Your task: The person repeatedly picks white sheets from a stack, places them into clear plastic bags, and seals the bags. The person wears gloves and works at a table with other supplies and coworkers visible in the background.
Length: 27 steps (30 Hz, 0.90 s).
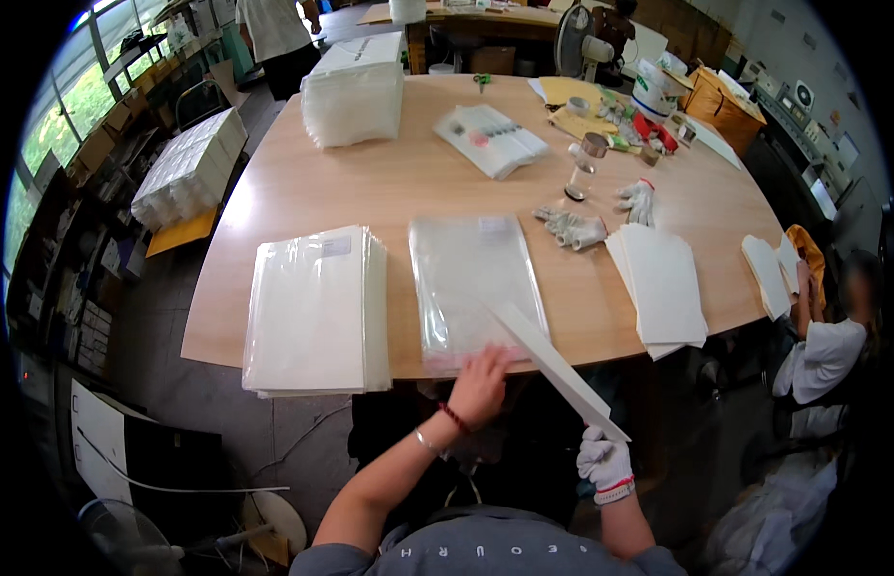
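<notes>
A pile of clear plastic bags [476, 269] lies flat at the near middle of the table. My bare left hand [481, 386], with a red bead bracelet and a light bangle on its wrist, has its slightly blurred fingers closed at the near edge of the top bag. In a white knit glove, my right hand [605, 461] grips the near end of a stiff white sheet [562, 376]. That sheet slants up to the left, its far corner over the bags; whether the corner is inside one, I cannot tell. Left of these stands a stack of bagged white sheets [308, 312].
Loose white sheets [661, 288] lie to the right, near work gloves [572, 228] and a glass bottle [581, 173]. Farther back are a tall bag stack [351, 96], another bag pile [490, 139] and green scissors [481, 81]. A person [826, 336] sits at the right.
</notes>
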Each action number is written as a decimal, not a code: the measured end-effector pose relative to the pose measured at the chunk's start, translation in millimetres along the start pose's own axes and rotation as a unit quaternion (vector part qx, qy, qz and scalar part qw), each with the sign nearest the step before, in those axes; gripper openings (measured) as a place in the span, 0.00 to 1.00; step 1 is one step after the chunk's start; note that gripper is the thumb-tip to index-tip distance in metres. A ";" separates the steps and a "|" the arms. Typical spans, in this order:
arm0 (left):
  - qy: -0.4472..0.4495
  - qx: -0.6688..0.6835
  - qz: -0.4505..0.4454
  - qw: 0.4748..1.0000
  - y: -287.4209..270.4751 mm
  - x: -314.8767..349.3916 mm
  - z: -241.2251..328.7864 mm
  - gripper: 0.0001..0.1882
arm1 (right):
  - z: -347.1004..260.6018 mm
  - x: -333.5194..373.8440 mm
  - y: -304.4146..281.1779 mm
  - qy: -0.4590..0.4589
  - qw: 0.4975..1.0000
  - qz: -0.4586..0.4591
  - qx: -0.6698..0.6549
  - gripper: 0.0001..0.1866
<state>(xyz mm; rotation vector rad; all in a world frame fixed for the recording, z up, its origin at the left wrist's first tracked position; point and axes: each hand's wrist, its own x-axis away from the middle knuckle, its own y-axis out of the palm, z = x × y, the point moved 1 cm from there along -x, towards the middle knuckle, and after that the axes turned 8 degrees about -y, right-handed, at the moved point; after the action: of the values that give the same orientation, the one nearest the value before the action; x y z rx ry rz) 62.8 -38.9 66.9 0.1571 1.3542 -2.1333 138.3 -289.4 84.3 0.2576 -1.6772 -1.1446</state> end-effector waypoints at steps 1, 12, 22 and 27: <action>0.014 -0.014 -0.020 1.000 5.8 2.1 -6.3 0.17 | 1.3 -1.1 2.3 0.006 1.000 -0.013 0.009 0.13; -0.251 0.033 0.084 0.964 -35.4 1.8 -44.7 0.15 | 2.6 1.3 8.2 0.007 0.999 0.020 0.037 0.12; -0.307 0.144 0.028 0.940 -35.4 -31.9 -86.2 0.10 | 14.1 4.6 17.1 -0.241 0.890 0.031 0.387 0.09; -0.317 0.173 0.019 0.932 -29.9 -28.4 -80.0 0.07 | 39.5 3.9 36.1 -0.309 0.863 -0.013 0.400 0.14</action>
<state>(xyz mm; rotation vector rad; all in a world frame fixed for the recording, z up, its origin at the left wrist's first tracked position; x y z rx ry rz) 52.7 50.5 64.0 -0.3412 0.5939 -2.1065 116.3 -251.2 114.8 0.4581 -2.6904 -0.4862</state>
